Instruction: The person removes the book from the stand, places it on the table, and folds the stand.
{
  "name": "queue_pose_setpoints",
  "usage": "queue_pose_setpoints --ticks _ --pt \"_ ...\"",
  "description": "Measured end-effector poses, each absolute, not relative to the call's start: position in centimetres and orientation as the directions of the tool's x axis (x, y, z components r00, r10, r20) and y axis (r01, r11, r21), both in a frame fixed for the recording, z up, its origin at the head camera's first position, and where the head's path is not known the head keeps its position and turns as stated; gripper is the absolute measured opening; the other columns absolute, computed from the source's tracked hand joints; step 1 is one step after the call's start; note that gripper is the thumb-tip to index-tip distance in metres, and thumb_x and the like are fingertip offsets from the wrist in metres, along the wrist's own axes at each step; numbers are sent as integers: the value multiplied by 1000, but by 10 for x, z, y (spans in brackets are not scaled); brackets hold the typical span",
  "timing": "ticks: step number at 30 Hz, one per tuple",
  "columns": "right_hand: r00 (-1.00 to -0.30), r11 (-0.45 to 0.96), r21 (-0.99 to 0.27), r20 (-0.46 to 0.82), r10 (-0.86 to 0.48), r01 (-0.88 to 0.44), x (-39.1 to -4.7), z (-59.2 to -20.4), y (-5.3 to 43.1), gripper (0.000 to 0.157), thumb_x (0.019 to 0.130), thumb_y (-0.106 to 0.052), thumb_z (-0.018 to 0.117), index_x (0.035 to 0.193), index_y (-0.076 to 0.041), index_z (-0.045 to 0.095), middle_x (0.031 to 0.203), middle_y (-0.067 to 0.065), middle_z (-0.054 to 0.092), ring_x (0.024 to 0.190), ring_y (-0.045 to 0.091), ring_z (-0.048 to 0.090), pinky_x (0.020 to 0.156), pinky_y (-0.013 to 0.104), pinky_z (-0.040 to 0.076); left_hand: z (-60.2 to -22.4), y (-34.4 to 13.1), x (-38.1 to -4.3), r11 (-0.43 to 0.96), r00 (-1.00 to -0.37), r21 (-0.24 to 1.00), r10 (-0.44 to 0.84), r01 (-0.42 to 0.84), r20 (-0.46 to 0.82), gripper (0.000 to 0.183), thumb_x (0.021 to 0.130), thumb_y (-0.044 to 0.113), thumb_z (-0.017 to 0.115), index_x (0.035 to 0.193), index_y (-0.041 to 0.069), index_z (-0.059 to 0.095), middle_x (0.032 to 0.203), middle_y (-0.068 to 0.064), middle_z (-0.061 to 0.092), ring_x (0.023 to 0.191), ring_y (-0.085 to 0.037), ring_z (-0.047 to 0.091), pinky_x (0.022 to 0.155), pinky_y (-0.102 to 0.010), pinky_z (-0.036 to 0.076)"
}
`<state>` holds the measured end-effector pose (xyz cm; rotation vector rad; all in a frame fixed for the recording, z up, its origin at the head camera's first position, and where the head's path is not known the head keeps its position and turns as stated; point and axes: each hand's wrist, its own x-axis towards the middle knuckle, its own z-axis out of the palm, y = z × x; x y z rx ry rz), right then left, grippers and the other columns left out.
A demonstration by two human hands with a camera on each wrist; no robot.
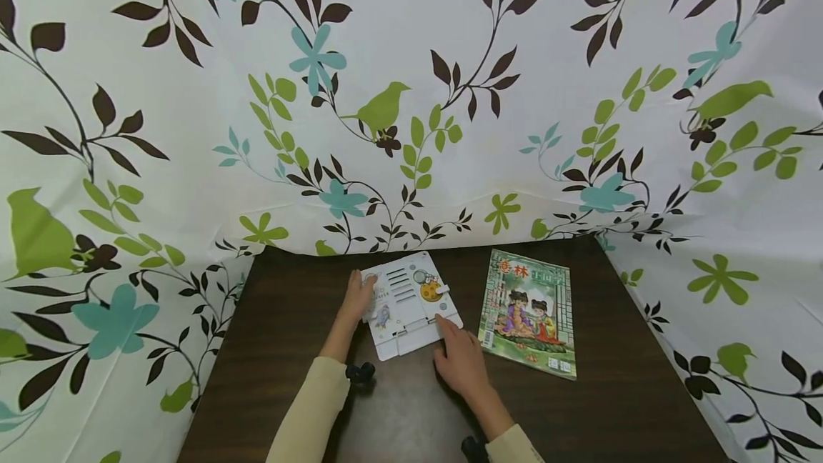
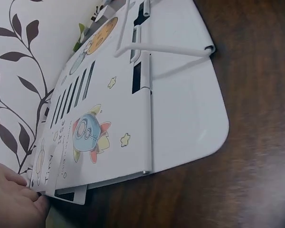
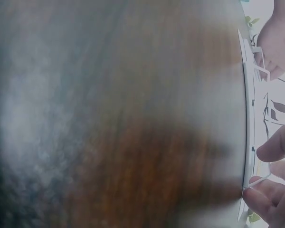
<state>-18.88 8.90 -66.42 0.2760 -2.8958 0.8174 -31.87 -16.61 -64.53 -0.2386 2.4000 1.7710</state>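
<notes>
A white folding book stand (image 1: pixel 411 306) printed with cartoon astronauts and planets lies tilted back on the table. Slots cut across its panel, and a front ledge (image 2: pixel 185 104) with white wire page clips (image 2: pixel 164 49) folds out toward the person. My left hand (image 1: pixel 360 293) grips the stand's left side edge, thumb over the front. Its fingers (image 2: pixel 14 194) show at that edge in the left wrist view. At the ledge's right end, my right hand (image 1: pixel 463 359) holds the stand by its lower edge. In the right wrist view its fingertips (image 3: pixel 259 197) are bent around a wire clip there.
A magazine (image 1: pixel 529 313) with two illustrated figures on its cover lies right of the stand, close to the right hand. The dark wooden table (image 1: pixel 270 391) ends at a patterned cloth (image 1: pixel 411 184) hanging behind and at both sides.
</notes>
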Motion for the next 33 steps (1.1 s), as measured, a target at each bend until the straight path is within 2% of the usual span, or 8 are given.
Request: queue_pose_setpoints --ticks 3,7,12,20,25,33 --pt "-973 838 -502 181 -142 -215 -188 -665 88 64 95 -13 68 158 -11 54 151 12 64 130 39 65 110 64 44 -645 -166 -327 301 -976 930 -12 -209 -216 84 111 38 43 168 -11 7 179 -29 -4 167 -46 -2 135 -58 5" --pt "-980 833 -518 142 -138 -192 -186 -664 85 66 96 -13 68 160 -13 52 153 12 63 133 40 63 112 66 43 -646 -165 -335 307 -974 927 -2 -216 -226 86 109 42 43 168 -10 9 179 -28 -3 167 -45 -2 135 -59 5" --pt "-986 844 -510 100 -133 -166 -181 -664 82 68 98 -15 67 163 -16 48 155 9 61 133 38 62 107 68 43 -648 -164 -341 297 -971 927 -5 -231 -240 85 109 44 44 169 -7 13 181 -23 -1 168 -42 -2 135 -58 4" --pt "-977 846 -496 173 -124 -195 -177 -666 79 68 96 -17 71 161 -14 51 152 9 63 126 37 63 95 63 44 -645 -159 -353 290 -969 929 26 -229 -246 81 110 42 43 171 -3 13 181 -21 1 168 -41 -1 136 -57 5" --pt "-985 842 -513 126 -121 -169 -178 -664 80 69 99 -19 71 164 -17 47 156 8 60 130 36 61 99 63 42 -646 -157 -361 309 -960 916 30 -257 -280 82 110 44 42 172 1 12 182 -18 2 169 -40 -1 135 -58 7" --pt "-988 840 -520 93 -122 -153 -182 -665 84 67 101 -19 69 164 -19 47 157 7 59 134 35 59 97 61 40 -650 -157 -361 277 -964 931 47 -240 -262 80 112 40 44 174 6 6 182 -17 -10 168 -41 -8 134 -63 4"
